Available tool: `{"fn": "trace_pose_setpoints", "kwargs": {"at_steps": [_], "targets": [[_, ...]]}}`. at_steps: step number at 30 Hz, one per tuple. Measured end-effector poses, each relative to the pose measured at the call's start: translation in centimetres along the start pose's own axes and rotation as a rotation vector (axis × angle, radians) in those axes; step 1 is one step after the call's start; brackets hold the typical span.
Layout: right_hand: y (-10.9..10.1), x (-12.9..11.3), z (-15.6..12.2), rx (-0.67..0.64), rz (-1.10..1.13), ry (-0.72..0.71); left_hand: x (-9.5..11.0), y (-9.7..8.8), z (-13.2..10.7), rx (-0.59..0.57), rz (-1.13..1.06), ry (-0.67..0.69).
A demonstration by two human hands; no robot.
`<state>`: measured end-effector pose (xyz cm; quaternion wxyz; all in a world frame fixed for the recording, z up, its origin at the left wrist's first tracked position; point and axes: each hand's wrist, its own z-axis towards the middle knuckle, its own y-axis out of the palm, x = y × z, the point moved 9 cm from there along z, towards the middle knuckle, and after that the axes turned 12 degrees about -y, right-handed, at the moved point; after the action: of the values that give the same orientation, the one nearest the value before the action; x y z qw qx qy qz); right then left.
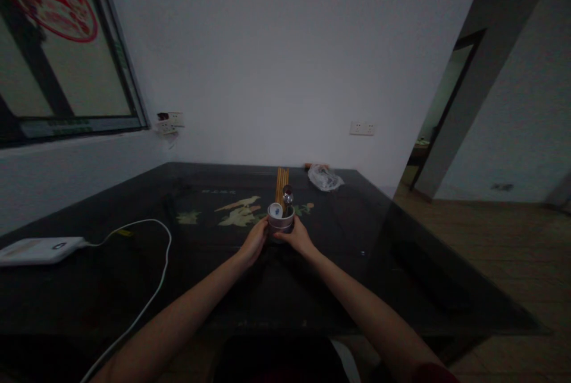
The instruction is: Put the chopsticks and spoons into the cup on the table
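A round utensil holder stands upright near the middle of the dark table. Several wooden chopsticks, a shiny metal spoon and a white spoon with a blue mark rise out of it. My left hand wraps the holder's left side. From the right, my right hand closes round it, with the thumb across its front. The lower ends of the utensils are hidden inside the holder, and the fingers behind it do not show.
A crumpled clear plastic bag lies at the table's back right. On the left is a white power bank with a white cable trailing to the front edge. A long black object rests on the right. The wall borders the back.
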<state>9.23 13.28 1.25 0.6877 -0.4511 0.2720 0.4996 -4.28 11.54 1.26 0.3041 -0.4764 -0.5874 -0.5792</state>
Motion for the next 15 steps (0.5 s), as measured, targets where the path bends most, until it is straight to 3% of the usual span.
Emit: {"fn": "trace_pose_setpoints", "kwargs": {"at_steps": [4, 9, 15], "targets": [[-0.8, -0.6, -0.2, 0.001, -0.026, -0.030, 0.0, 1.4, -0.6, -0.111, 0.058, -0.018], [-2.5, 0.1, -0.5, 0.019, -0.045, 0.000, -0.3, 3.1, -0.7, -0.162, 0.121, -0.037], [-6.0, 1.1, -1.1, 0.070, -0.097, 0.030, -1.8, 6.4, 0.4, -0.268, 0.228, -0.014]]}}
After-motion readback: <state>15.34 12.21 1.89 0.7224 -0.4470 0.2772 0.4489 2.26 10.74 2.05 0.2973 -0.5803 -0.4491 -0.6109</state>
